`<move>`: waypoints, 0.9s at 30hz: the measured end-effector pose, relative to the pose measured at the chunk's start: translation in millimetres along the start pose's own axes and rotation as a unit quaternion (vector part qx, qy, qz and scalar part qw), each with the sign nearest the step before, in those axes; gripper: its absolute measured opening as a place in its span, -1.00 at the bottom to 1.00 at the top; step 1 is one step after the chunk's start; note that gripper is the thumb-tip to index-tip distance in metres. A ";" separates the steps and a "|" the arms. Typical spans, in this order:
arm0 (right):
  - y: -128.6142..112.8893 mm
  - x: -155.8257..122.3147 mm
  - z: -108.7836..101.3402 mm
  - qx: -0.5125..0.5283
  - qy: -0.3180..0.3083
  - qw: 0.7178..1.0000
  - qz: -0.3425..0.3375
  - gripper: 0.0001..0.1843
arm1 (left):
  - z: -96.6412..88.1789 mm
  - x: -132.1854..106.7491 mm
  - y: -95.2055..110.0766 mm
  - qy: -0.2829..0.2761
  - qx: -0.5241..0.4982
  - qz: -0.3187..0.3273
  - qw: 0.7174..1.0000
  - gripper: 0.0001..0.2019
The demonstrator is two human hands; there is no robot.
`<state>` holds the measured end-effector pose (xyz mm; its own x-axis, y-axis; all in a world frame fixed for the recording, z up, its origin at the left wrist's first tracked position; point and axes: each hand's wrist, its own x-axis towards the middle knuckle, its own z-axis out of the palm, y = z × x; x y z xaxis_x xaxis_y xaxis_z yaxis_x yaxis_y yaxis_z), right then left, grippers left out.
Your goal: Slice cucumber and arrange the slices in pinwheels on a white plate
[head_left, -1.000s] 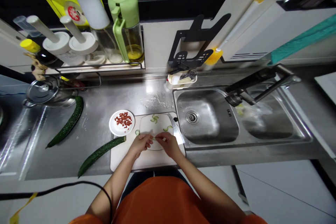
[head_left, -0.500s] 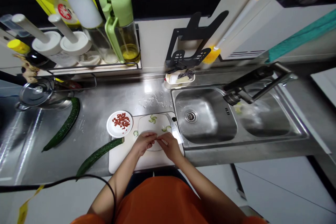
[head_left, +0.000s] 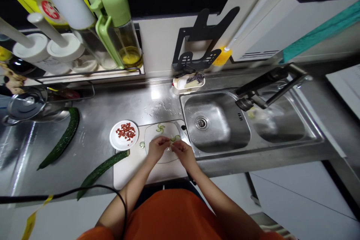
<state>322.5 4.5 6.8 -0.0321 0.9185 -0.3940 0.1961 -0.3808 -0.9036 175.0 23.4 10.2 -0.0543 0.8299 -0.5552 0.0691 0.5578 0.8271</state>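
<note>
My left hand (head_left: 157, 149) and my right hand (head_left: 184, 153) meet over a white plate (head_left: 152, 131) with a dark rim line. Fingertips of both are pinched together around something small and pale, too small to make out. On the plate lie a curled cluster of green cucumber slices (head_left: 160, 128) and, just beyond my fingers, a second cluster (head_left: 174, 138). Beneath the plate is a white cutting board (head_left: 128, 170). A knife (head_left: 184, 133) lies at the board's right side, its blade partly behind my right hand and its dark handle by my wrist.
Left of the board stand a small white dish (head_left: 114, 138) of chopped red bits, a cut cucumber (head_left: 102, 170) and a whole cucumber (head_left: 63, 140). The double sink (head_left: 219, 120) with its black faucet (head_left: 261, 86) lies right. A black cable (head_left: 84, 187) crosses the lower left.
My fingertips have shifted slightly apart, and the knife handle now shows by my right wrist. The view has shifted slightly, moving most of the scene leftward.
</note>
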 end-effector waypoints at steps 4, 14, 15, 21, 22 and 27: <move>5.1 1.2 -5.4 -0.056 0.026 0.997 -0.043 -0.89 | 5.7 5.6 0.6 -0.002 0.089 0.064 0.994 -0.88; 3.4 13.0 -14.7 -0.322 0.068 0.932 -0.153 -0.78 | 20.0 24.3 6.9 -0.020 0.300 0.151 0.942 -0.85; 2.6 14.0 -14.3 -0.339 0.069 0.926 -0.151 -0.77 | 21.5 25.9 5.8 -0.022 0.316 0.154 0.936 -0.84; -4.4 16.1 -11.4 -0.410 0.078 0.901 -0.124 -0.81 | 27.2 32.3 -2.5 -0.022 0.359 0.193 0.913 -0.82; -5.2 16.3 -11.1 -0.421 0.075 0.896 -0.122 -0.81 | 27.4 33.0 -3.8 -0.021 0.365 0.196 0.910 -0.82; -5.2 16.7 -10.0 -0.453 0.062 0.881 -0.120 -0.82 | 26.5 35.3 -8.8 -0.022 0.388 0.216 0.896 -0.80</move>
<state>330.8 23.0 6.6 -0.0841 0.9869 -0.1375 0.9023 0.0169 -0.4307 198.8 48.0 -19.0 0.1830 0.9591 -0.2160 0.7469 0.0073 0.6648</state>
